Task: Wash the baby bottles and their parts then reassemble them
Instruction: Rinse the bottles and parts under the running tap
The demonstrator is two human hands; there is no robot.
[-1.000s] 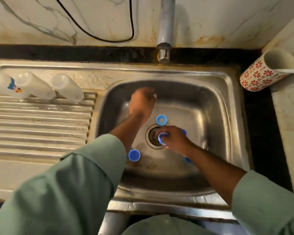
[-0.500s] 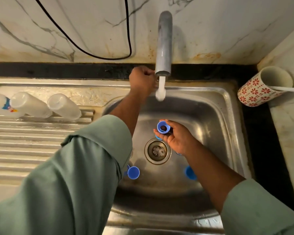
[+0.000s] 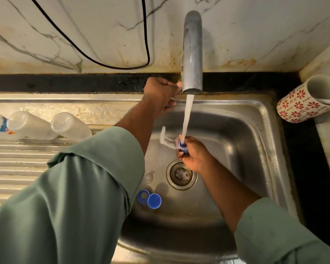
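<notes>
Water runs from the steel tap (image 3: 192,54) into the sink (image 3: 242,134). My right hand (image 3: 193,155) holds a blue bottle ring (image 3: 183,146) under the stream, and water splashes off it. My left hand (image 3: 160,94) is closed around the tap handle, just left of the spout; the handle itself is mostly hidden. On the sink floor lie a blue ring (image 3: 143,196) and a blue cap (image 3: 154,201), touching each other, and a clear teat (image 3: 148,177). Three clear bottles (image 3: 71,126) lie side by side on the drainboard (image 3: 17,161).
The drain (image 3: 181,174) sits in the middle of the sink, just below my right hand. A red-flowered white mug (image 3: 305,103) lies tilted on the black counter at the right. A black cable (image 3: 111,60) hangs on the marble wall.
The water stream has grown from a short spurt to a full flow. My right hand has raised the blue ring into it. My left hand stays on the tap handle.
</notes>
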